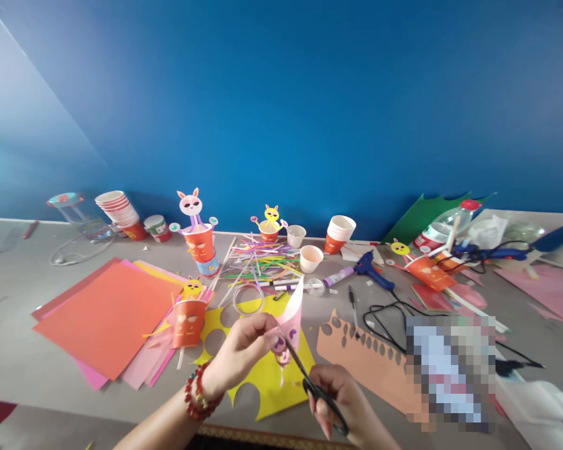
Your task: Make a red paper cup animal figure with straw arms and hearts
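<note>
My left hand, with a red bead bracelet at the wrist, pinches a curled piece of pink paper above the table. My right hand grips black-handled scissors, whose blades point up into the lower edge of the pink paper. Under both hands lies a yellow sheet with round holes cut out of it.
Stacked orange and pink sheets lie at left beside an orange cup figure. Cup animals, cup stacks and coloured straws sit by the blue wall. A brown cut strip, blue glue gun, cables and a bottle are at right.
</note>
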{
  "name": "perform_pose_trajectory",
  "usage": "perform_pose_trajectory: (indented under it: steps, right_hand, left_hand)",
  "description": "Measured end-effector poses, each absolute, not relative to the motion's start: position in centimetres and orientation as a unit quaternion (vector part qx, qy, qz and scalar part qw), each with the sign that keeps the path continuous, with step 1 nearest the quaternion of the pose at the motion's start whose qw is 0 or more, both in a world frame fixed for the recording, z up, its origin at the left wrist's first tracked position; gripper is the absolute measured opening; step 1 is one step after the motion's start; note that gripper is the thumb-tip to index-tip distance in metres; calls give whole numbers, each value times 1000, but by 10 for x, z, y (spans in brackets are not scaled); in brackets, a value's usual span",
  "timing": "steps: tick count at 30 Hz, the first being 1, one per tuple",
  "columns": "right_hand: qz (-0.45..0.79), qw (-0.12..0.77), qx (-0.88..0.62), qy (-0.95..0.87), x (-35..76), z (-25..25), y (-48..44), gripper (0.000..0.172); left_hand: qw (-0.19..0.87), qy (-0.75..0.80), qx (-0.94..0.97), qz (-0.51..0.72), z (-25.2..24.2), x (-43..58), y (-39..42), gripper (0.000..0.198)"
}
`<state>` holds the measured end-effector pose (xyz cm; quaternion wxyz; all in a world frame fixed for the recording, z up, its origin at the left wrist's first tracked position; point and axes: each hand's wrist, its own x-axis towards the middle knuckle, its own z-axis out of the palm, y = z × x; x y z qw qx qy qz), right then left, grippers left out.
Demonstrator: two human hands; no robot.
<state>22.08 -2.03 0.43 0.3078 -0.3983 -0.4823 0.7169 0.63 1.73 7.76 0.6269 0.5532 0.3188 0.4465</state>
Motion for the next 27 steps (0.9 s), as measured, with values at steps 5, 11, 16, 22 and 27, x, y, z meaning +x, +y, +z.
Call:
perform_pose_trajectory:
  steps: [5,11,16,22,27]
  right_hand:
    - [712,308,-400,-488,221,6,-21,61]
    - [698,305,-405,-506,223,5,-22,58]
    - [694,317,-404,-505,219,10,-22,66]
    - [685,329,-417,-498,213,13,-24,70]
    - [684,326,-405,-511,212,12,-26,66]
  left_hand:
    - [613,324,573,436,80,5,19,34]
    - [591,338,596,426,81,3,22,34]
    - [596,342,568,454,80,5,21,32]
    - [530,357,577,510,72,12,13,21]
    - [531,380,550,521,68,18,9,22]
